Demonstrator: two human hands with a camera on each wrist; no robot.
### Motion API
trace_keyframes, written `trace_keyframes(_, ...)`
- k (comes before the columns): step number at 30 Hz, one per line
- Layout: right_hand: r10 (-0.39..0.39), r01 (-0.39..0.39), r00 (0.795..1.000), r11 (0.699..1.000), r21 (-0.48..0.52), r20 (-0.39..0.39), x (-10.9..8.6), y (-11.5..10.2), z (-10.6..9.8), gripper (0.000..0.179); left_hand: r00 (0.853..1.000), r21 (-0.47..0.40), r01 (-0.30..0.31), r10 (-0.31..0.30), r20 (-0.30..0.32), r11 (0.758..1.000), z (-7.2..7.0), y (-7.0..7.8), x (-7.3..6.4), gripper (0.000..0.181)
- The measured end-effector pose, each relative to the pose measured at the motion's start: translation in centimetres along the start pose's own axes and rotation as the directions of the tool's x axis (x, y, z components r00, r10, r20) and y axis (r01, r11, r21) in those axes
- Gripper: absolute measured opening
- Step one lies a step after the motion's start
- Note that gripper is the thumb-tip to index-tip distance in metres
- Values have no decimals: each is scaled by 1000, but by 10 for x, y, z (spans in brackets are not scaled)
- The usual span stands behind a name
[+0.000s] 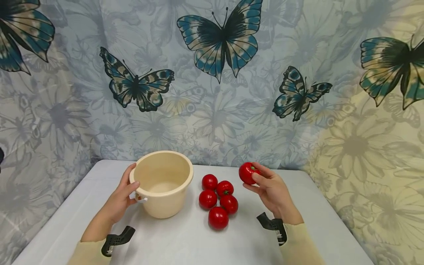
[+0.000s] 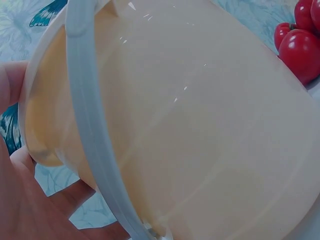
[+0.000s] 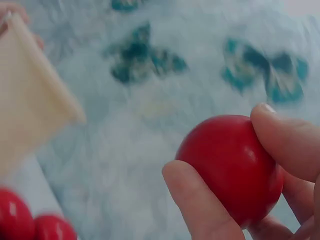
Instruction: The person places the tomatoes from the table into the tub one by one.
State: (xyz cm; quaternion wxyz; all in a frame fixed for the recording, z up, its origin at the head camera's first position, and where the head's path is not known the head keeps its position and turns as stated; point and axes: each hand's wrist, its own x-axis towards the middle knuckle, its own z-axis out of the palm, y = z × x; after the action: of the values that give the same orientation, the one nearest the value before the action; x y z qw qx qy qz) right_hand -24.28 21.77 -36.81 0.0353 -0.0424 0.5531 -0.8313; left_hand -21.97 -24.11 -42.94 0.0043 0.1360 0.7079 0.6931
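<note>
A cream plastic bucket (image 1: pixel 165 204) stands tilted slightly on the table, and no tomato shows inside it. My left hand (image 1: pixel 120 195) grips its rim at the left side, thumb over the edge. In the left wrist view the bucket's pale handle (image 2: pixel 92 120) runs down its outer wall. A red tomato (image 1: pixel 247 173) with a green stem is held in the fingers of my right hand (image 1: pixel 273 189), raised above the table; the right wrist view shows this tomato (image 3: pixel 232 167) between thumb and fingers. Between the hands lies a cluster of several red tomatoes (image 1: pixel 208 199).
The white table (image 1: pixel 185 243) ends at a patterned cloth backdrop (image 1: pixel 218 121) with butterflies and flowers, just behind the bucket. Black straps (image 1: pixel 117 241) circle both wrists over pale yellow sleeves (image 1: pixel 299 243).
</note>
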Motion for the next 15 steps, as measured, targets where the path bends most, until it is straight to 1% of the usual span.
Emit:
trace_keyframes(3,-28,31,996,999,-36,86,5,-12,30,60,1000,-1,2,-2,6,1000,1,0,0,62)
trace_keyframes(7,-17,34,984,995,-98,177,15,-24,71,57,1000,-1,2,-2,9,1000,1,0,0,62)
trace_keyframes(11,17,19,975,987,-160,220,26,-27,106,52,1000,-2,-2,2,2,1000,1,1,-2,62)
trace_keyframes(15,44,4,970,980,-199,237,34,-20,134,47,1000,-1,-7,7,-3,1000,2,1,-3,62)
